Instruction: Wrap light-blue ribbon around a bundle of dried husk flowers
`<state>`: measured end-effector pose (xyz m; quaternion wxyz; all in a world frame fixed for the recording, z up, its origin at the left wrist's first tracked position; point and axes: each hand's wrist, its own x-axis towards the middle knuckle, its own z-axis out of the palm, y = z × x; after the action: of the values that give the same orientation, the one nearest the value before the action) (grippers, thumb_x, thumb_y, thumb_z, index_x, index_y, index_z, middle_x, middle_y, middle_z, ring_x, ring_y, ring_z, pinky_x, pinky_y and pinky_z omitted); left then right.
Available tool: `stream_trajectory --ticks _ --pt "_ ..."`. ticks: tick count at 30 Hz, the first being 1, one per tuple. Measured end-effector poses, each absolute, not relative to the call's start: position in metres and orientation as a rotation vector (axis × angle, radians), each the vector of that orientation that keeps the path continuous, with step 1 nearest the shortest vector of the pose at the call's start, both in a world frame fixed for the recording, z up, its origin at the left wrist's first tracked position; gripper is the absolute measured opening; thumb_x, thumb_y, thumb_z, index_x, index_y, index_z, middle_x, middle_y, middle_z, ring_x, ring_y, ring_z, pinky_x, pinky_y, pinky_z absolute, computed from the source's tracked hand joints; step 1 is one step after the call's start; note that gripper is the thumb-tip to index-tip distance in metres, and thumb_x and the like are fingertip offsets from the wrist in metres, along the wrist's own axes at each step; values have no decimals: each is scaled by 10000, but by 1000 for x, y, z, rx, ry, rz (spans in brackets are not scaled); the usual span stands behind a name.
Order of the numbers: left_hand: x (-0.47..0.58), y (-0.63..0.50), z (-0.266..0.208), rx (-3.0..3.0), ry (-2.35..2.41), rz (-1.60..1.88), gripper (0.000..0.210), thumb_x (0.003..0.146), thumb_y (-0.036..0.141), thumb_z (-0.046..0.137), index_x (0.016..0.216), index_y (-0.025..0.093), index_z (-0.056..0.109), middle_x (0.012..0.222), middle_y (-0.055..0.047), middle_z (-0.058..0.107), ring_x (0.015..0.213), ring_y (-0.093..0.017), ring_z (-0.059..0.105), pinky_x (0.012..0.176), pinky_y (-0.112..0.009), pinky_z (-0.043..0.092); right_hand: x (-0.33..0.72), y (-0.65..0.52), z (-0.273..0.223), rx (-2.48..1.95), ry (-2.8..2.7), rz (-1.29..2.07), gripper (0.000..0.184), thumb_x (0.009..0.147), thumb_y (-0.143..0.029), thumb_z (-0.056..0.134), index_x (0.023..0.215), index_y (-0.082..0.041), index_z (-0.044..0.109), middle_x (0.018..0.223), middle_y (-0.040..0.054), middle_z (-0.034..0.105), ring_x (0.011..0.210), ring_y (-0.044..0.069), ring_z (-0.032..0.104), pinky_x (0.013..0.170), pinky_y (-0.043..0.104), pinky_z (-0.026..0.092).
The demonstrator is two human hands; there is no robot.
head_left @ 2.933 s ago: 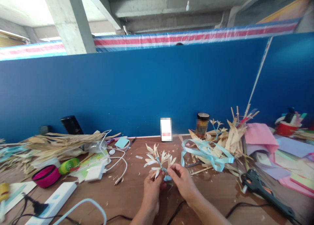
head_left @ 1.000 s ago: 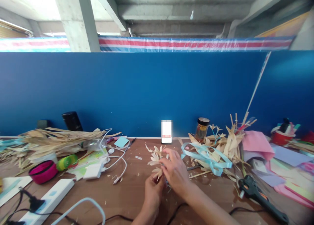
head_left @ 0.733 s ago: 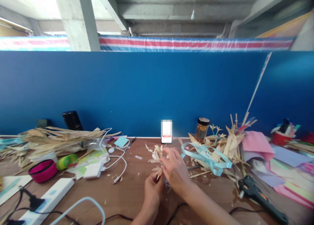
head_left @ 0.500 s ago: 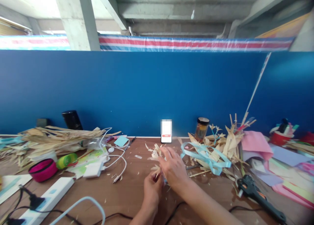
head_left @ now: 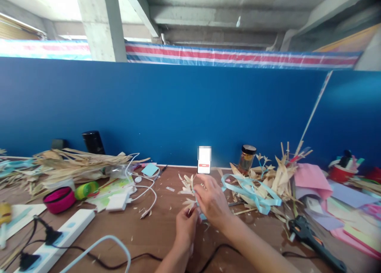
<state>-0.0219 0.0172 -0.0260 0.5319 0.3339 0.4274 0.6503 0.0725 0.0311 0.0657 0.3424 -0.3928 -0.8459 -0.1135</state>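
My left hand (head_left: 187, 225) is closed in a pinch low on a spray of pale dried-husk flowers (head_left: 187, 184). Its petals fan out to the left of both hands. Above and to the right, my right hand (head_left: 212, 203) is closed on the upper part of the same spray, thumb and fingers together. A small bit of light blue strip (head_left: 203, 217) shows between the hands. My fingers hide most of the stem.
A phone (head_left: 204, 160) stands upright against the blue partition (head_left: 166, 106). At right lie light blue ribbon (head_left: 263, 201), dried husks (head_left: 282, 175) and a black glue gun (head_left: 315, 241). A power strip (head_left: 70, 229), cables and a husk pile (head_left: 80, 162) occupy the left.
The view has shifted slightly. My right hand's fingers have lifted a little off the petals, so more of the husk spray shows. Both hands stay on it.
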Motion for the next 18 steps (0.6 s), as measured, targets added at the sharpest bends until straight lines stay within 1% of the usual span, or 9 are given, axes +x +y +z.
stream_trajectory --ticks 5,8,11,15,18 --pt "-22 17 -21 648 874 1531 245 530 314 721 585 120 581 498 57 448 425 -41 323 437 -183 253 84 21 61 -1027 -2197 -157 89 780 -152 515 789 -191 594 999 76 496 958 216 449 801 356 401" --pt "-22 16 -23 700 862 1519 274 537 342 723 606 106 602 522 32 490 444 -49 349 451 -186 264 87 20 53 -1064 -2264 -135 72 766 -163 544 787 -205 599 991 63 498 938 216 446 781 350 397" --pt "-22 16 -26 767 915 1505 299 547 378 712 609 104 611 504 28 496 443 -58 357 460 -192 269 87 23 47 -1095 -2280 -137 77 761 -156 552 786 -213 598 1006 50 494 946 207 438 795 338 389" --pt "-22 14 -25 855 952 1476 310 584 407 678 569 110 591 460 41 462 428 -58 336 450 -190 237 87 25 44 -1082 -2293 -152 87 736 -124 568 770 -199 594 968 47 498 923 196 440 783 316 393" --pt "-23 13 -22 881 976 1458 316 580 402 680 528 115 559 433 48 441 418 -56 316 439 -188 210 87 25 42 -1072 -2303 -170 98 715 -108 577 752 -196 598 930 46 499 893 190 446 750 302 397"
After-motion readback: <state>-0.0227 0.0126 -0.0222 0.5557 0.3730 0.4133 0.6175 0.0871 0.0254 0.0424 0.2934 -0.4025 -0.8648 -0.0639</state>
